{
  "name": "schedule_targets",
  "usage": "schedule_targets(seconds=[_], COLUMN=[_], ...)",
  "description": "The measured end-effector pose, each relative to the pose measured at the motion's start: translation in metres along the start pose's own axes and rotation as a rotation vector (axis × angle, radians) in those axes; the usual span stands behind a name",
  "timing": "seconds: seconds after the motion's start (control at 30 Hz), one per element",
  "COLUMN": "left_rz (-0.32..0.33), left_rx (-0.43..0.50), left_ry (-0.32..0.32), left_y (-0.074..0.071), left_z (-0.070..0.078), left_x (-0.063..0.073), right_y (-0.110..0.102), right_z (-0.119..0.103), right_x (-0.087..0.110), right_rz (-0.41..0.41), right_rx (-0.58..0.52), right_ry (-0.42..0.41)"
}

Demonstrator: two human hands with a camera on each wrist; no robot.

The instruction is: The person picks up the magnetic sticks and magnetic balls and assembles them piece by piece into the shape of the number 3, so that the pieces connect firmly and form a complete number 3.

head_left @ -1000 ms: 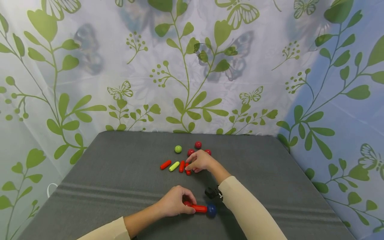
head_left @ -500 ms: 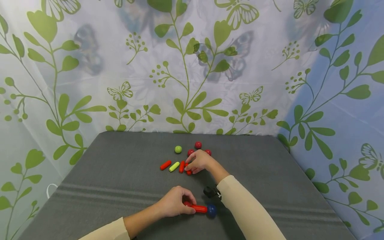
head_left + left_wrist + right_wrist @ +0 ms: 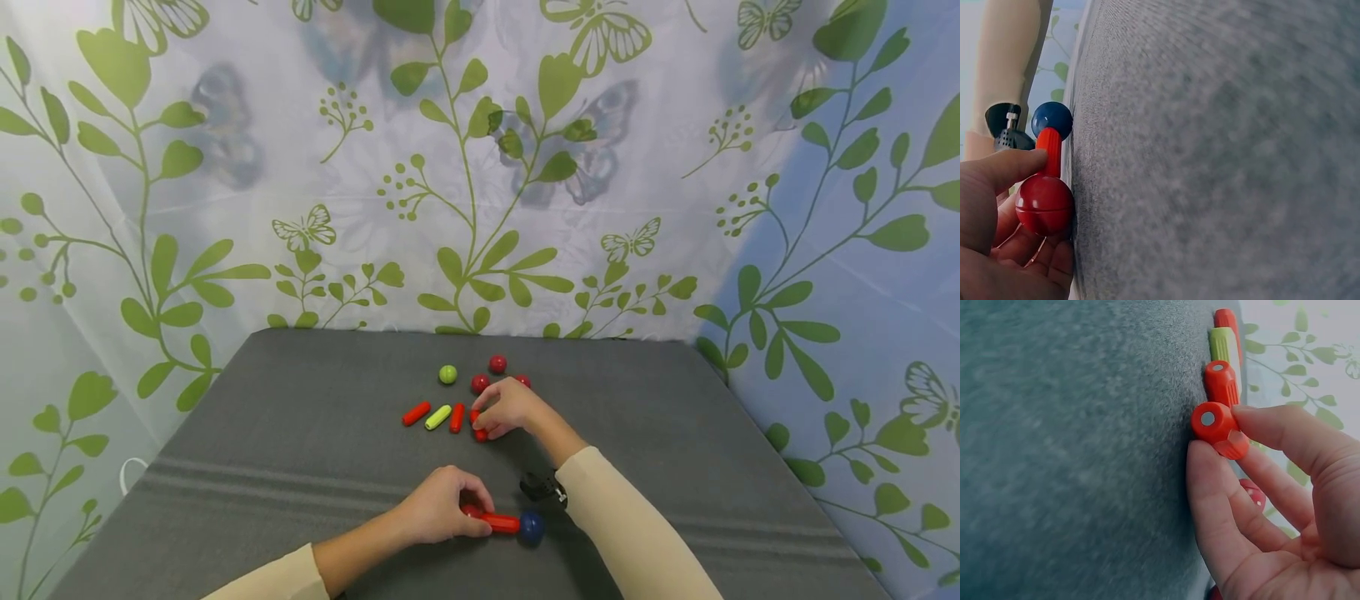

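Observation:
My left hand (image 3: 442,507) grips a joined piece near the front of the table. It is a red ribbed rod (image 3: 1050,153) with a red ball (image 3: 1045,206) at the held end and a blue ball (image 3: 531,527) at the other. In the left wrist view the thumb lies on the rod and the fingers are around the red ball. Farther off, my right hand (image 3: 510,408) pinches another red rod (image 3: 1210,422) between thumb and finger. A round silver-coloured spot shows on its end. A second red end (image 3: 1233,445) shows right beside it, partly hidden by the fingers.
Left of my right hand lie a red rod (image 3: 457,418), a yellow-green rod (image 3: 438,417) and a further red rod (image 3: 416,413). Behind them sit a green ball (image 3: 447,374) and red balls (image 3: 497,364). A leaf-patterned curtain (image 3: 480,167) borders the grey table (image 3: 300,467).
My right hand has shifted slightly right with the pinched red rod, widening the gap to the neighbouring rod. My left hand and its joined piece have stayed in place.

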State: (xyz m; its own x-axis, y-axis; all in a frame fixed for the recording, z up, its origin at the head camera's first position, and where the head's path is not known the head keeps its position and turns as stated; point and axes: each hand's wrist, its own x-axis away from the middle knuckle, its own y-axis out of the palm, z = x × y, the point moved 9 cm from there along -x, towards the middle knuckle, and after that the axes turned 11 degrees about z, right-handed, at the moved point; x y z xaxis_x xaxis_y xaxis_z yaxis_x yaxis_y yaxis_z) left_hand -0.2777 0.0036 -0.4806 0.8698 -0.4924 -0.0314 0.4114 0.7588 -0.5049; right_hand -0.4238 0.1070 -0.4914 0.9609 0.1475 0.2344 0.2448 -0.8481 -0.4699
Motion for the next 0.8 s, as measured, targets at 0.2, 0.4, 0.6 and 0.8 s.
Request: schedule_targets(seconds=[0.2,0.4,0.6,0.8], left_rz=[0.004,-0.002,-0.01,-0.011], left_rx=[-0.014,-0.039,-0.033,-0.061], left_ry=[0.029,0.074,0.101,0.138], left_y=[0.002,0.006,0.011,0.017], left_z=[0.0,0.005,0.013,0.02], left_x=[-0.002,-0.005,-0.009,-0.012], right_y=[-0.009,-0.018,-0.023,-0.027], right_z=[0.009,0.018,0.026,0.035], right_x=[0.011,0.021,0.032,0.044], right_rz=[0.003,-0.002,-0.026,-0.046], right_rx=[-0.049,-0.094,-0.158,-0.231], right_ry=[-0.013,-0.012,-0.007,0.005])
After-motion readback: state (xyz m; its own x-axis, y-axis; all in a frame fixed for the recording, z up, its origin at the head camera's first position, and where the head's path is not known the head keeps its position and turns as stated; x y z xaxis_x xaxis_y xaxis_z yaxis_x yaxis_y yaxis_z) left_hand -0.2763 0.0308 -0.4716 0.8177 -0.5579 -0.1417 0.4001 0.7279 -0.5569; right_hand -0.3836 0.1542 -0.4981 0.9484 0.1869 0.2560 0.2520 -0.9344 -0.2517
